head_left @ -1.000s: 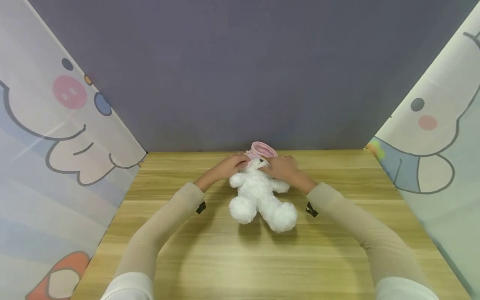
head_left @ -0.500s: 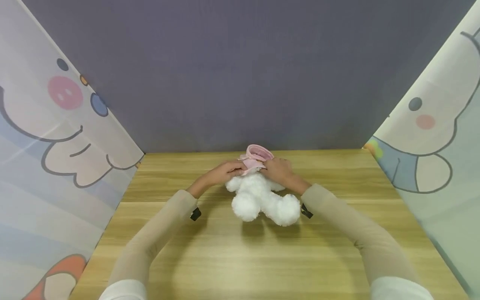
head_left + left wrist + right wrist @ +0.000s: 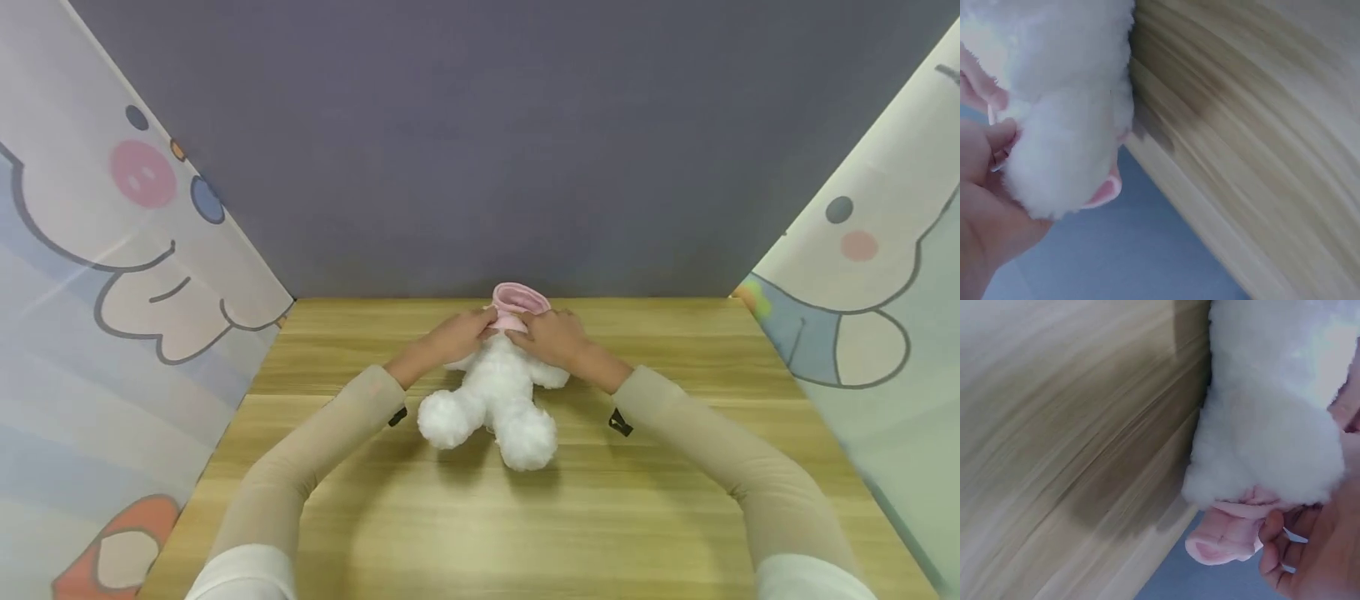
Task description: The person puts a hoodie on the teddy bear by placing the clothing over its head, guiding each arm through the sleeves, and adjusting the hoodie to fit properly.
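Note:
A fluffy white plush toy (image 3: 501,379) lies on its back near the table's far edge, legs toward me. Pink doll clothing (image 3: 519,297) covers its head, and a rolled, ring-like opening faces up at the far end. From the left side, my left hand (image 3: 459,335) pinches the clothing's edge beside the toy's neck; the left wrist view shows thumb and fingertip together there. Opposite it, my right hand (image 3: 557,340) grips the other side of the pink cloth. Curled fingertips (image 3: 1270,526) touch the clothing in the right wrist view. The toy's face is hidden.
A wooden table (image 3: 480,525) spreads beneath both forearms. Behind it rises a dark grey wall (image 3: 480,150). Cartoon-printed white sheets (image 3: 75,400) flank the table at left and right.
The pink clothing has come down over the toy's face, which showed a second ago. The toy's legs have swung left. Both hands dipped toward me, then moved slightly back up.

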A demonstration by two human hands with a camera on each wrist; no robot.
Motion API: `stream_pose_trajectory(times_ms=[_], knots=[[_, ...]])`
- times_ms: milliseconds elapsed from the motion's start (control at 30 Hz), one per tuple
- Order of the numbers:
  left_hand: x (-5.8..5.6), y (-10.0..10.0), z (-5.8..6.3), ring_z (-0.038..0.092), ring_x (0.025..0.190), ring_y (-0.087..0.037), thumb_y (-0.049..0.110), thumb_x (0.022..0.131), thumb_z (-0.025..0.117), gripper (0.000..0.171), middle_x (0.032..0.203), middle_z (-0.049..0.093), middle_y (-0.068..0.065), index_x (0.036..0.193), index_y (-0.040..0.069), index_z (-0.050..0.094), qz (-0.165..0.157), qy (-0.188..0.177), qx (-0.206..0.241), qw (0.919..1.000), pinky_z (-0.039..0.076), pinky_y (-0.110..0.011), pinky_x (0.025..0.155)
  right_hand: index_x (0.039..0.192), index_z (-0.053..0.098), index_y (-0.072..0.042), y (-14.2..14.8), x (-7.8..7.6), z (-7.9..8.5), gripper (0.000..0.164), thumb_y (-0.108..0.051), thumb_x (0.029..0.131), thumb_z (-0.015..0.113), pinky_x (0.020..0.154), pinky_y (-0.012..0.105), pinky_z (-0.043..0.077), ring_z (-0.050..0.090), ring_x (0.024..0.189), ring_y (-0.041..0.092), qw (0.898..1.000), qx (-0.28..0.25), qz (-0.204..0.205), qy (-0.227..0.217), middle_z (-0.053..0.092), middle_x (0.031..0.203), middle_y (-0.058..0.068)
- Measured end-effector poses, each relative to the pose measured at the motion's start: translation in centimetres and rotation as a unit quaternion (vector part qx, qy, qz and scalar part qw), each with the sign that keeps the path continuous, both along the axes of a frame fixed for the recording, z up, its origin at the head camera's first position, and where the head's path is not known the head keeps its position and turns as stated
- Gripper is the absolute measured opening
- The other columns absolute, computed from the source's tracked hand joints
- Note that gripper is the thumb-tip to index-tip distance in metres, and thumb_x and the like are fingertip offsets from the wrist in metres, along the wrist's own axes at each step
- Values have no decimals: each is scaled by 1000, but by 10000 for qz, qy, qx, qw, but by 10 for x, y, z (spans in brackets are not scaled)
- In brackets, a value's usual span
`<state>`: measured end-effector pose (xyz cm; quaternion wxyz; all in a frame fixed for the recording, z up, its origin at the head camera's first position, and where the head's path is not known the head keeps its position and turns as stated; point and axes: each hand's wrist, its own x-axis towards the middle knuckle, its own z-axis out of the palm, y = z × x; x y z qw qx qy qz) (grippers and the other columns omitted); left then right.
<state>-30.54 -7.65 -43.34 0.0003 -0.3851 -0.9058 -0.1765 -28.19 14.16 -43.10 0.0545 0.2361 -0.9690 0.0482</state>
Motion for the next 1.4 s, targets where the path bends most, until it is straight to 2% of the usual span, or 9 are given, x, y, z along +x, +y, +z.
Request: stream_pose_trajectory(times_ms=[167, 300, 500, 633, 833, 967, 1133, 1233, 1400], knots=[[11, 6, 2, 51, 83, -19, 8, 105, 53, 8, 88, 54, -5, 98, 8, 57, -333, -40, 266, 9991, 43, -34, 74, 81, 65, -14, -1, -3, -7, 37, -45, 101, 56, 67, 48, 51, 63, 64, 28, 9985, 272, -371, 313, 60, 63, 4], [20, 8, 2, 52, 84, -19, 13, 105, 55, 9, 92, 56, -5, 104, 7, 61, -521, -170, 281, 9981, 45, -34, 75, 80, 64, -12, 2, -7, -12, 31, -37, 99, 60, 73, 49, 51, 65, 68, 30, 9969, 361, -263, 642, 66, 70, 8], [22, 1, -6, 49, 75, -17, 14, 100, 66, 17, 82, 51, -4, 94, 8, 51, 121, -59, 233, 9996, 42, -31, 69, 78, 57, -14, 15, -10, -8, 28, -34, 94, 69, 65, 47, 51, 58, 62, 23, 9978, -90, 559, 351, 59, 67, 3], [20, -7, -12, 53, 81, -22, 11, 93, 71, 19, 89, 55, -7, 98, 6, 53, 594, 43, 267, 9979, 47, -36, 73, 95, 60, -13, 22, -5, -4, 24, -32, 91, 73, 65, 45, 52, 59, 67, 22, 9952, -349, 808, 417, 63, 77, 2], [11, -7, -23, 57, 88, -26, 12, 96, 70, 15, 100, 59, -14, 106, 5, 60, 471, 428, 439, 9970, 52, -37, 74, 123, 55, -10, 15, 1, -2, 47, -43, 94, 71, 86, 52, 53, 64, 103, 36, 9917, -172, 865, 934, 63, 109, 11], [11, -1, -26, 60, 87, -25, 13, 100, 65, 13, 100, 63, -13, 112, 8, 64, 599, 533, 688, 9944, 53, -38, 74, 113, 55, -4, 1, -2, -7, 50, -49, 94, 68, 73, 46, 54, 66, 80, 34, 9828, 298, 628, 1710, 64, 92, 12], [8, 4, -26, 65, 87, -23, 22, 102, 64, 28, 101, 67, -11, 125, 8, 56, 1003, 50, 1036, 9895, 55, -39, 74, 104, 55, -4, -10, -10, -11, 46, -47, 92, 69, 60, 42, 49, 60, 60, 29, 9646, 612, 550, 2505, 62, 76, 11], [6, 6, -25, 65, 83, -21, 27, 101, 65, 33, 97, 67, -8, 125, 8, 53, 1269, -128, 976, 9870, 54, -38, 70, 102, 56, -4, -10, -13, -7, 41, -42, 92, 68, 58, 42, 50, 59, 58, 28, 9709, 401, 806, 2218, 61, 75, 11], [3, 7, -21, 60, 77, -20, 26, 103, 62, 16, 91, 62, -4, 106, 11, 61, 1354, 90, 641, 9887, 51, -39, 64, 105, 59, -4, -6, -17, 14, 27, -29, 95, 63, 50, 40, 46, 52, 52, 22, 9927, -729, 795, 534, 54, 67, 5]])
